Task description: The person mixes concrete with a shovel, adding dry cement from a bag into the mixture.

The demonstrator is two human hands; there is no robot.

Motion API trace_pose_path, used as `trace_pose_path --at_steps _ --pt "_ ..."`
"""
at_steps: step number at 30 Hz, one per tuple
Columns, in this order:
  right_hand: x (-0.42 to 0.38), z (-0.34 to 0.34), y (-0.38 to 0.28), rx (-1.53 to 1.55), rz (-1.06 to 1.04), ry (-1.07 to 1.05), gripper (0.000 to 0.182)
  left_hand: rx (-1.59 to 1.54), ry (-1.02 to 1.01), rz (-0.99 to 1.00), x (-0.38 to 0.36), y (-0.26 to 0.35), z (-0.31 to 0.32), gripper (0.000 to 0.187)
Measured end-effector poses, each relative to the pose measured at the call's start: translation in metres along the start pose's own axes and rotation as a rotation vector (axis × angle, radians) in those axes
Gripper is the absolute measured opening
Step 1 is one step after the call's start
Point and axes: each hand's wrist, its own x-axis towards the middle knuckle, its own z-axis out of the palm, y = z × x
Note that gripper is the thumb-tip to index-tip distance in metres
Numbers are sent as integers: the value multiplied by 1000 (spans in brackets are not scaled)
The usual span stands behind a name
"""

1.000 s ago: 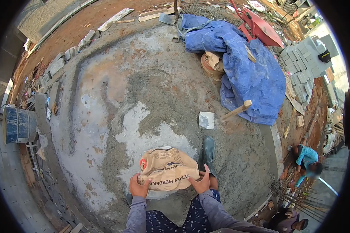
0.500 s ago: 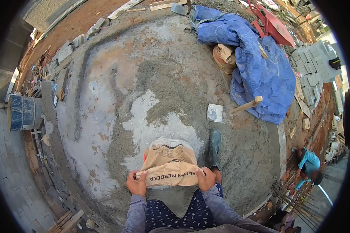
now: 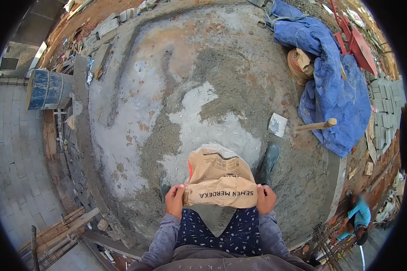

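A brown paper cement bag [image 3: 221,174] printed "SEMEN MERDEKA" hangs between my hands in front of my knees, its far end over the pale cement powder [image 3: 212,122]. My left hand [image 3: 174,200] pinches the bag's left near corner, thumb on top. At the opposite corner, my right hand [image 3: 265,198] grips the paper the same way. The bag looks slack and flattened, and its underside is hidden. Grey wet-looking mortar [image 3: 239,72] lies around the powder. My dark rubber boot [image 3: 270,160] stands right of the bag.
A tool with a wooden handle [image 3: 319,125] and a whitish blade [image 3: 277,125] lies to the right. Beyond are a blue tarp [image 3: 332,86], another bag [image 3: 300,63] and a red wheelbarrow [image 3: 355,40]. A blue drum [image 3: 49,89] sits left; a person [image 3: 359,214] crouches at right.
The view has shifted, so the surroundings sit further right and higher. The bag stays in both hands; its near edge is now held straighter and wider.
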Motion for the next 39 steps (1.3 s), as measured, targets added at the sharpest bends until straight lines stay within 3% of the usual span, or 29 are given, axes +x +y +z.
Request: trace_pose_path --at_steps 4,7,11,14,16,19,25,30,32,35,37,39 --pt "4 2 -1 -71 2 -47 26 -357 -130 -266 -13 -14 -26 35" --pt "10 7 -29 -95 93 -240 27 -281 -226 -183 -12 -44 -46 42" --pt "-4 29 -36 -130 -180 -231 30 -90 -322 -44 15 -59 -71 40" --pt "-67 33 -64 -42 -101 -114 28 56 -362 144 39 -35 -115 35" --pt "-119 39 -91 108 -141 71 28 84 -466 222 62 -23 -148 31" --pt "-200 46 -142 129 -98 315 31 114 -660 191 84 11 -184 23" --pt "-221 51 -219 105 -74 545 26 314 -627 345 88 69 -197 20" --pt "-216 39 -242 76 44 551 23 395 -540 276 64 93 -186 24" --pt "-217 28 -236 175 89 551 22 393 -557 272 60 95 -182 23" --pt "-226 20 -200 270 146 612 24 282 -531 97 54 91 -166 17" --pt "-223 38 -143 523 117 508 28 268 -550 30 58 80 -155 11" --pt "-230 40 -128 482 143 422 29 223 -511 30 39 92 -140 12"
